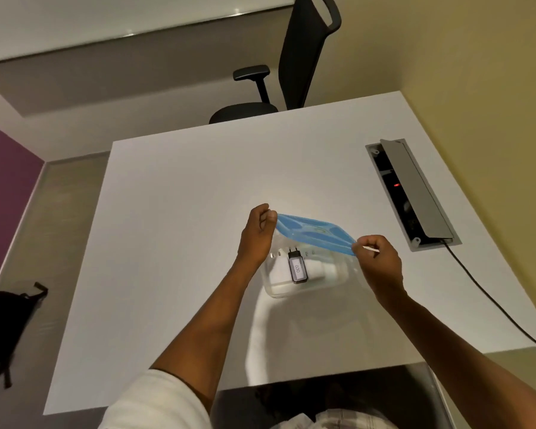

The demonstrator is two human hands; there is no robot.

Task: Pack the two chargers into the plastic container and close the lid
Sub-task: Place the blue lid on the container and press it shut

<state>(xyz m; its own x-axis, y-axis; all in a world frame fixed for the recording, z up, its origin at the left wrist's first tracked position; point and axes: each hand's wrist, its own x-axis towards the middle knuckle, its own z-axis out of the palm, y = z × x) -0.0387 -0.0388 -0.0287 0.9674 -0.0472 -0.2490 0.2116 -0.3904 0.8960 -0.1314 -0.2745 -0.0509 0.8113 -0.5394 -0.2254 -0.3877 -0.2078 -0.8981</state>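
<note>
Head view, hands: the left hand [258, 228] pinched the far-left corner of the blue lid [314, 233] between thumb and fingers; the right hand [379, 257] pinched the opposite, near-right corner the same way.
Head view, lid: it hung between the two hands, tilted, its far edge higher, held above the container and not seated on it.
Head view, container: the clear plastic container [310, 270] stood on the white worktop [174, 243] directly below the lid, between the two wrists and a little nearer the person than the fingertips.
Head view, chargers: a dark charger [297, 267] with a white label reading "030" lay inside the container, its plug pins pointing away from the person; a white charger [279, 270] lay under and beside it, toward the left hand. More white shapes lay toward the right hand, too blurred through the plastic to tell apart.
Head view, right of the right hand: an open cable hatch [410, 193] was set into the worktop, its grey flap raised, and a black cable [489, 292] ran from it toward the near-right edge.
Head view, beyond the hands: a black office chair [300, 57] stood past the far edge of the worktop.
Head view, far left of the left hand: a black bag [7, 323] lay on the floor.
</note>
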